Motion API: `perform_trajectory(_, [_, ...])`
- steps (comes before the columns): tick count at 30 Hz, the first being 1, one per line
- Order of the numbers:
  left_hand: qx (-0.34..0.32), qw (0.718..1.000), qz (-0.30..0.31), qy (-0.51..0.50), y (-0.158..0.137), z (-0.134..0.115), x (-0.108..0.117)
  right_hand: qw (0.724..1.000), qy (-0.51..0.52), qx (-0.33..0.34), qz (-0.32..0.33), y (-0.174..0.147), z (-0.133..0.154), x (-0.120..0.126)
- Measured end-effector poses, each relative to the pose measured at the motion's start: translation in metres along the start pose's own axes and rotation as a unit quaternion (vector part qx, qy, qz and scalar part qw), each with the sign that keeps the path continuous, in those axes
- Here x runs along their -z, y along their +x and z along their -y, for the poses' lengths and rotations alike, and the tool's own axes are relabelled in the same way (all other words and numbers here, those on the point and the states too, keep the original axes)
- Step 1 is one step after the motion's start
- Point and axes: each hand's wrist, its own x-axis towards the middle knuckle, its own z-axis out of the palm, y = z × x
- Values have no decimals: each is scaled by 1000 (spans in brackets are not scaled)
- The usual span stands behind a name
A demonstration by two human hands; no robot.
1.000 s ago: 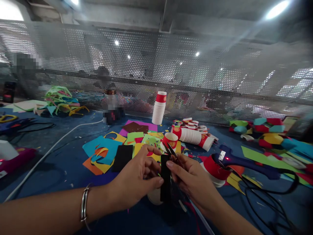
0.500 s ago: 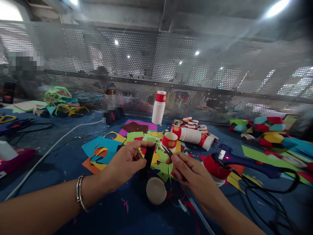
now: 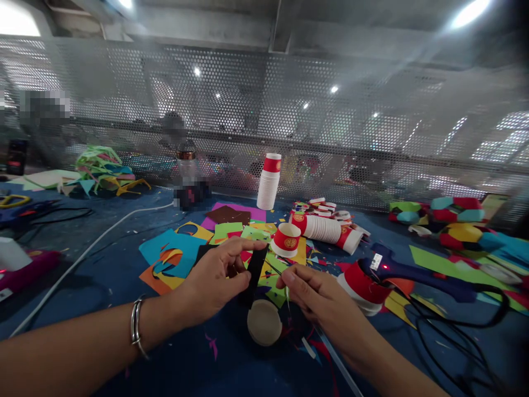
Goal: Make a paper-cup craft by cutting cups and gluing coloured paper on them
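My left hand [image 3: 221, 275] pinches a black paper strip [image 3: 257, 267] between thumb and fingers, holding it upright over the table. My right hand [image 3: 312, 292] is closed around what look like small dark scissors [image 3: 273, 267]. Their thin blades point at the strip's right edge, and the handles are hidden in my palm. Whether the blades touch the strip I cannot tell. Just below the strip lies a pale round piece [image 3: 264, 324], like a cup's base. Beyond my hands, a red and white paper cup [image 3: 286, 241] stands among coloured paper scraps [image 3: 176, 251].
A blue glue gun [image 3: 421, 275] with a lit red light rests on a red paper cup [image 3: 363, 289], its black cable coiling at right. Stacked white cups [image 3: 268, 190] stand at the back; another cup stack [image 3: 322, 227] lies sideways. A white cable [image 3: 95, 242] crosses the left.
The scissors' blades have swung lower and appear narrower. My left hand and the black strip have shifted slightly right.
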Motion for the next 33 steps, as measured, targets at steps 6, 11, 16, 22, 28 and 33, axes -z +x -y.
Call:
perform_trajectory(6, [-8, 1000, -27, 4, 0, -6, 0, 1000, 3, 4, -17, 0, 0, 0])
perform_trajectory(11, [-11, 1000, 16, -5, -3, 0, -4, 1000, -28, 0, -1, 1, 0, 0])
perform_trajectory(16, [-37, 999, 29, 2, -5, -1, -5, 999, -53, 5, 11, 2, 2, 0])
perform_trajectory(22, [-49, 998, 49, 13, -6, -7, -4, 997, -67, 18, 16, -1, 2, 1])
perform_trajectory(28, [-64, 996, 56, 21, -5, -4, -3, 996, -75, 31, 21, -2, 5, 1])
perform_trajectory(33, [-62, 996, 56, 24, -5, -3, -3, 996, -81, 33, 20, -2, 7, 1])
